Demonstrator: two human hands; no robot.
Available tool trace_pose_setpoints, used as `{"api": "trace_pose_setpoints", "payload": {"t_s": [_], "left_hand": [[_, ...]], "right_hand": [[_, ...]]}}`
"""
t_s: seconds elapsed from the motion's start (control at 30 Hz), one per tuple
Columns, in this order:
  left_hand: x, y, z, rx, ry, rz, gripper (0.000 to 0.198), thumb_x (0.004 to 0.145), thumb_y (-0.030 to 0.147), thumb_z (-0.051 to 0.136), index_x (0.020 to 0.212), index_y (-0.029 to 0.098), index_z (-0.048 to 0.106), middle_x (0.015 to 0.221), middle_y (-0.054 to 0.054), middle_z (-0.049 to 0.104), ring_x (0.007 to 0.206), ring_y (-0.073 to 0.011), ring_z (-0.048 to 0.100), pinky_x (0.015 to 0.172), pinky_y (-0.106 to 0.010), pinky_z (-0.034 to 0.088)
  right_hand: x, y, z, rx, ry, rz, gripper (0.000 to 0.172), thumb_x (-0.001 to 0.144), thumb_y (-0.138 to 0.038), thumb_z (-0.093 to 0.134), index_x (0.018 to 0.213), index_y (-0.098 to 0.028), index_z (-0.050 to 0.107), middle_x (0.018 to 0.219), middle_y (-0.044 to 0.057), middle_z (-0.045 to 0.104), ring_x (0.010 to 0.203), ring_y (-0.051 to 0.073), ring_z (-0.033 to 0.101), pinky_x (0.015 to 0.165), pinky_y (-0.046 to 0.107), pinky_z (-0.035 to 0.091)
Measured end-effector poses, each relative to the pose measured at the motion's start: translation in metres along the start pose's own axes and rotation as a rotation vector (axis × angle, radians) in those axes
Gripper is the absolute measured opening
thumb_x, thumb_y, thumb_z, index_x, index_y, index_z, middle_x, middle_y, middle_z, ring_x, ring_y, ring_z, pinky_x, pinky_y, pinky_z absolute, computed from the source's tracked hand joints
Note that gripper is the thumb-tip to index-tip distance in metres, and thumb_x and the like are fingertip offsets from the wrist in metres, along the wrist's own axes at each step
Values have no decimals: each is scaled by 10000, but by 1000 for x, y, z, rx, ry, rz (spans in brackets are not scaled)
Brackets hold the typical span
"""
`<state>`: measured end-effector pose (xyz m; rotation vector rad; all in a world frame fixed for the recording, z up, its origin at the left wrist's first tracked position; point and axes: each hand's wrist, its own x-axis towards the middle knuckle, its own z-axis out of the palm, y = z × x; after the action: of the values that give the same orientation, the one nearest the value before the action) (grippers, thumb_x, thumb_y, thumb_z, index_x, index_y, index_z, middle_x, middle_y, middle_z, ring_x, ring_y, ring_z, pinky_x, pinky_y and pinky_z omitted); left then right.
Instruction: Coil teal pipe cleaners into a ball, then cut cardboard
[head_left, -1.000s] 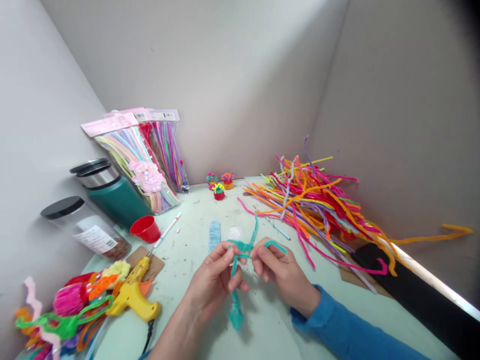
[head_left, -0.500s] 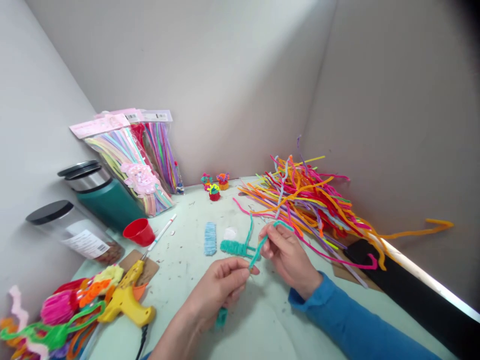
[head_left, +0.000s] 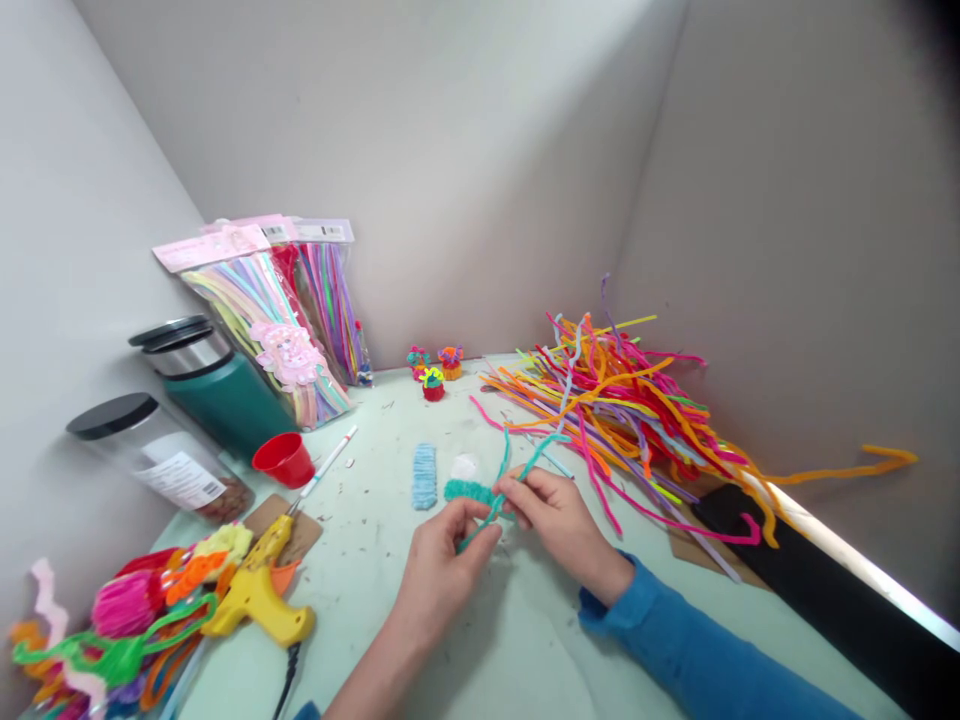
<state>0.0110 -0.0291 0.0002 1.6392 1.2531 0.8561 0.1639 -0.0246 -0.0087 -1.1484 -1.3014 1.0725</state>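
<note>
My left hand (head_left: pixel 444 560) and my right hand (head_left: pixel 559 520) meet over the middle of the pale green table (head_left: pixel 525 650). Both pinch a teal pipe cleaner (head_left: pixel 525 470) that runs up and to the right from between the fingers. A wound teal coil (head_left: pixel 466 491) of it sits just beyond my left fingertips. A small light blue woven strip (head_left: pixel 424 476) lies flat on the table to the left of the coil. A whitish blob (head_left: pixel 463 466) lies just behind the coil.
A heap of loose coloured pipe cleaners (head_left: pixel 630 400) fills the right back. Packs of pipe cleaners (head_left: pixel 277 320), a green flask (head_left: pixel 217 390), a jar (head_left: pixel 150 450) and a red cup (head_left: pixel 285 460) stand left. A yellow glue gun (head_left: pixel 255 600) and finished pieces (head_left: pixel 120 620) lie front left.
My hands have come closer together again near the teal coil. The right hand dropped from its raised pull, and the left hand moved forward to the coil.
</note>
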Motion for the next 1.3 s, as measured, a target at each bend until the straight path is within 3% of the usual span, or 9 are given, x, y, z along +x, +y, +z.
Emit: {"api": "trace_pose_setpoints", "payload": {"t_s": [0.1, 0.2, 0.33, 0.53, 0.63, 0.77, 0.87, 1.07, 1.3], "left_hand": [[-1, 1, 0, -17, -9, 25, 230, 784, 358, 534, 754, 153, 635, 603, 20, 492, 558, -97, 382, 529, -214, 288], [-1, 3, 0, -196, -59, -84, 246, 772, 376, 557, 732, 143, 625, 521, 49, 408, 471, -67, 306, 454, -198, 231], [-3, 3, -3, -631, -253, -306, 243, 765, 384, 573, 768, 142, 590, 440, 103, 259, 378, -31, 102, 381, -195, 72], [-4, 3, -5, -878, -521, -374, 207, 727, 324, 631, 702, 127, 575, 410, 109, 258, 353, -11, 81, 356, -168, 86], [-3, 3, -3, -834, -422, -363, 245, 770, 363, 592, 764, 118, 602, 454, 70, 395, 333, -14, 214, 362, -169, 216], [-2, 4, -4, -713, -352, -266, 236, 770, 328, 609, 851, 107, 621, 686, -29, 584, 536, -81, 529, 574, -225, 413], [-2, 6, -5, -634, -283, -245, 228, 715, 307, 665, 838, 121, 621, 679, -19, 585, 545, -92, 523, 546, -225, 411], [2, 6, -2, -453, -115, -267, 278, 607, 329, 736, 774, 133, 631, 584, 14, 570, 462, -68, 423, 432, -193, 351], [4, -1, -3, -448, -125, -204, 248, 660, 352, 700, 686, 137, 577, 560, 20, 538, 438, -59, 400, 432, -197, 324]], "right_hand": [[2, -1, 0, -1, 36, 22, 268, 811, -352, 551, 647, -143, 586, 519, -38, 491, 475, 81, 414, 482, 212, 345], [2, -3, 2, 39, 52, 40, 257, 800, -353, 558, 654, -144, 584, 534, -33, 517, 467, 76, 414, 476, 209, 347], [0, -4, 2, 113, 37, 63, 250, 799, -354, 566, 663, -145, 582, 536, -30, 535, 458, 70, 412, 468, 203, 339], [-5, -8, 0, 228, -23, 16, 250, 809, -369, 572, 722, -142, 629, 540, -32, 535, 449, 58, 413, 456, 193, 323], [-2, -9, -7, 208, 32, -1, 241, 807, -367, 581, 729, -145, 633, 534, -30, 535, 453, 62, 425, 461, 195, 328], [8, -7, -20, 222, 195, -47, 249, 811, -391, 574, 765, -151, 623, 527, -40, 507, 471, 68, 430, 483, 201, 333], [10, -4, -23, 277, 182, -41, 259, 826, -411, 542, 824, -161, 612, 524, -50, 481, 474, 72, 430, 487, 205, 325], [3, -3, -11, 150, -88, 80, 206, 784, -352, 597, 866, -163, 611, 508, -64, 467, 472, 77, 411, 479, 206, 310], [5, 0, -12, 165, 63, 59, 314, 830, -423, 518, 766, -138, 633, 522, -26, 536, 454, 75, 431, 491, 218, 331]]}}
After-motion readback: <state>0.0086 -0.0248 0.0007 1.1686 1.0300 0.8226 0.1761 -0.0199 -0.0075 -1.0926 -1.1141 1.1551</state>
